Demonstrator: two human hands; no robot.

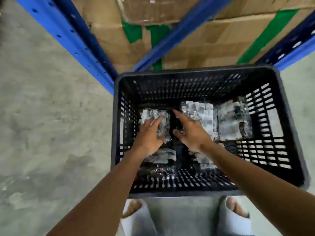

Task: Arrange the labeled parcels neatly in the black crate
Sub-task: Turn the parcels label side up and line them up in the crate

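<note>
The black slotted crate (pixel 288 116) stands on the floor right in front of my feet. Several clear-wrapped labeled parcels lie flat on its bottom. My left hand (pixel 150 133) rests flat on the parcel (pixel 153 114) at the crate's left, fingers spread over its wrapping. My right hand (pixel 190 130) hovers open beside it, over the gap and the edge of the middle parcel (pixel 201 113). Another parcel (pixel 235 121) lies at the right, next to the middle one. More parcels (pixel 163 155) sit near the front wall, partly hidden under my forearms.
A blue metal rack (pixel 75 40) with its diagonal brace (pixel 179 34) stands just behind the crate, holding cardboard boxes (pixel 213 40) with green tape. Grey concrete floor (pixel 51 116) stretches to the left. My sandalled feet (pixel 235 212) touch the crate's front side.
</note>
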